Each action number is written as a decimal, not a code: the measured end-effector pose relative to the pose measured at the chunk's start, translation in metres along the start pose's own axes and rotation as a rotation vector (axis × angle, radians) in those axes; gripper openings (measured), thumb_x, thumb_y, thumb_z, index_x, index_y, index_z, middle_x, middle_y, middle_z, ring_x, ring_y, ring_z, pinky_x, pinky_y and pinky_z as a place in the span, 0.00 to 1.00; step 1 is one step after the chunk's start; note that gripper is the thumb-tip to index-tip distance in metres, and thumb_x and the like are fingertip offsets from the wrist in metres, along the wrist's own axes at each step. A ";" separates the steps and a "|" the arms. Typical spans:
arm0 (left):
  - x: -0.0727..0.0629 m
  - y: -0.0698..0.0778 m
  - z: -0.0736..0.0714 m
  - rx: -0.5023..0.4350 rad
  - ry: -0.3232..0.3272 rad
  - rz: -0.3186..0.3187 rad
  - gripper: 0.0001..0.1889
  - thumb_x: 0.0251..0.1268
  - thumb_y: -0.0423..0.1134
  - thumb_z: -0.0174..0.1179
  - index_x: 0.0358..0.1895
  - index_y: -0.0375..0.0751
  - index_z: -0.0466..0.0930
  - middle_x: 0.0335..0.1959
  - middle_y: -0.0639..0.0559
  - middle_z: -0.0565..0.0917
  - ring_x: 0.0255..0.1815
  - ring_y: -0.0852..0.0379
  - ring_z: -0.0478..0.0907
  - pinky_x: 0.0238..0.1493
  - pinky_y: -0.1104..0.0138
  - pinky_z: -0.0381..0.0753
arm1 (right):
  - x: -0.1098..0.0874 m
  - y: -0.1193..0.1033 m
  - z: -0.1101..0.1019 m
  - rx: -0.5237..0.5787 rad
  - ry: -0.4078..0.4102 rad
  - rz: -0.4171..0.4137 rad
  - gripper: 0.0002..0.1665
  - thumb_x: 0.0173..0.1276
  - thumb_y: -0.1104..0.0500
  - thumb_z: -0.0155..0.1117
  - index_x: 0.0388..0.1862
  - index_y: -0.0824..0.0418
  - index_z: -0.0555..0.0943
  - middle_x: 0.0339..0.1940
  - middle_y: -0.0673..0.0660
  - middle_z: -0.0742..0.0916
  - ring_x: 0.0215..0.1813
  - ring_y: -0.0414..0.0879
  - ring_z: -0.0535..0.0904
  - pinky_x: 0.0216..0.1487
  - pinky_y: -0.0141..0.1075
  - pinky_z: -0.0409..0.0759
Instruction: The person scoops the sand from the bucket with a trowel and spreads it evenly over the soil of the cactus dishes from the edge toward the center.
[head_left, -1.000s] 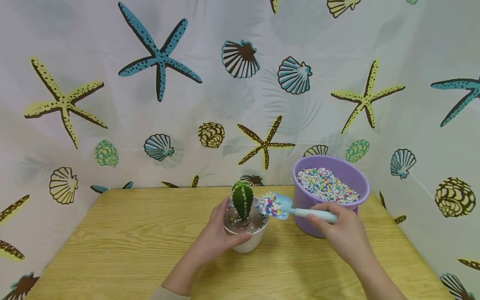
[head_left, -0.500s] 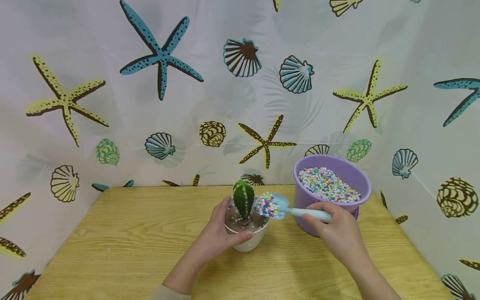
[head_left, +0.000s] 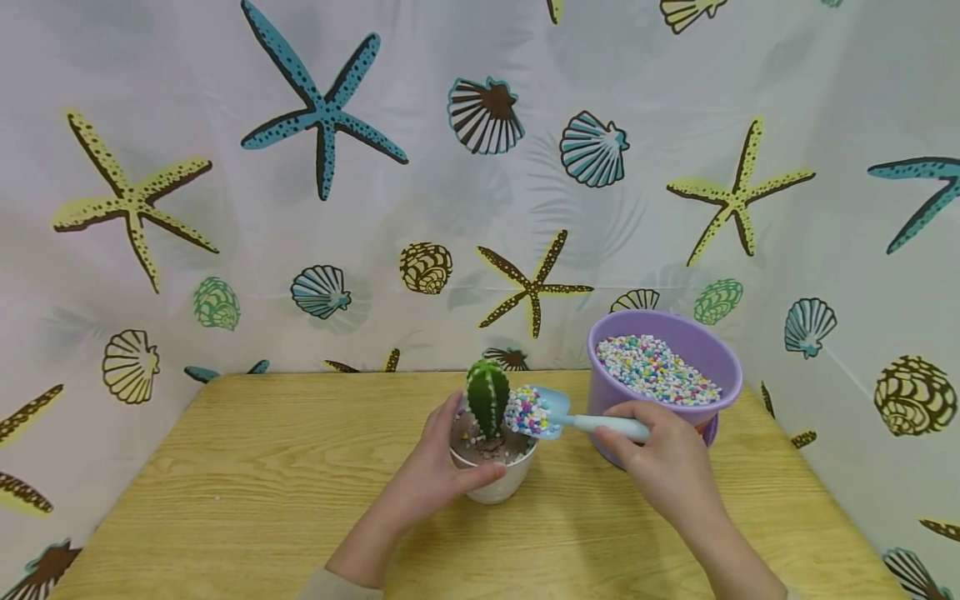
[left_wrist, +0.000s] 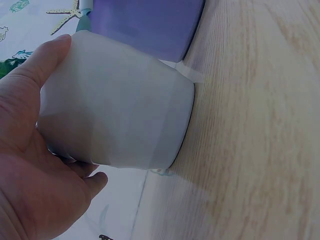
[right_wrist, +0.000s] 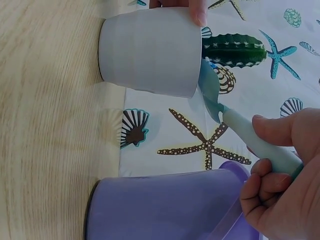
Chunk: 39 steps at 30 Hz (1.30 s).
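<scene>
A white pot holding brown soil and a green cactus stands on the table. My left hand grips the pot by its rim and side, thumb in front; the left wrist view shows the pot's white wall close up. My right hand holds the pale blue handle of a small shovel. On its blade lie colourful pebbles, over the pot's right rim and beside the cactus. In the right wrist view, the shovel's blade is at the pot's rim.
A purple bucket filled with small multicoloured pebbles stands behind the right hand. The wooden table meets a white curtain printed with starfish and shells at the back and sides.
My right hand has moved left with the loaded shovel, bringing its blade from the pot's right edge further over the rim, nearer the cactus. The left hand keeps its hold on the pot.
</scene>
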<state>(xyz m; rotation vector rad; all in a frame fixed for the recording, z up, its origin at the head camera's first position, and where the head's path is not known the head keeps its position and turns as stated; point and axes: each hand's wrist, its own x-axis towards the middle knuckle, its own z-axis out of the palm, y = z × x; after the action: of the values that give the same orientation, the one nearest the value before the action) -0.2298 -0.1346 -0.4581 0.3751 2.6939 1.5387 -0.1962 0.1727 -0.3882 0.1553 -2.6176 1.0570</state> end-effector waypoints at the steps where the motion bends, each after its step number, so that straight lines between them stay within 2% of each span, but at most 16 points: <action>1: 0.000 0.000 0.000 0.000 0.000 0.000 0.66 0.61 0.60 0.83 0.92 0.42 0.46 0.88 0.33 0.55 0.85 0.29 0.60 0.80 0.33 0.63 | 0.000 0.000 0.000 -0.006 0.002 -0.008 0.12 0.72 0.52 0.82 0.48 0.54 0.93 0.44 0.50 0.92 0.41 0.46 0.85 0.46 0.45 0.84; 10: 0.000 0.001 0.000 0.009 0.000 -0.005 0.66 0.61 0.61 0.83 0.92 0.43 0.46 0.88 0.33 0.54 0.84 0.28 0.60 0.80 0.33 0.63 | -0.001 0.000 0.003 -0.056 0.032 -0.078 0.11 0.70 0.54 0.83 0.47 0.55 0.92 0.43 0.50 0.91 0.41 0.45 0.84 0.46 0.46 0.84; 24: 0.000 0.001 0.001 -0.003 0.003 -0.009 0.66 0.61 0.61 0.82 0.92 0.44 0.46 0.88 0.34 0.54 0.85 0.29 0.60 0.80 0.33 0.62 | -0.001 -0.002 0.008 -0.107 0.072 -0.134 0.13 0.68 0.54 0.85 0.48 0.56 0.93 0.43 0.51 0.92 0.43 0.46 0.87 0.46 0.50 0.86; 39: -0.006 0.009 0.011 -0.041 0.074 -0.031 0.66 0.60 0.56 0.85 0.91 0.38 0.47 0.86 0.30 0.56 0.83 0.28 0.63 0.80 0.34 0.64 | -0.004 -0.005 0.016 -0.124 0.134 -0.184 0.14 0.67 0.55 0.86 0.48 0.56 0.93 0.41 0.52 0.91 0.38 0.47 0.85 0.40 0.48 0.84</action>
<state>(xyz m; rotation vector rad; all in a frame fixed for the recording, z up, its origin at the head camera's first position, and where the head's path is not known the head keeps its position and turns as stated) -0.2212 -0.1220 -0.4570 0.2800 2.7040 1.6281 -0.1950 0.1579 -0.3972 0.2811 -2.4843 0.8119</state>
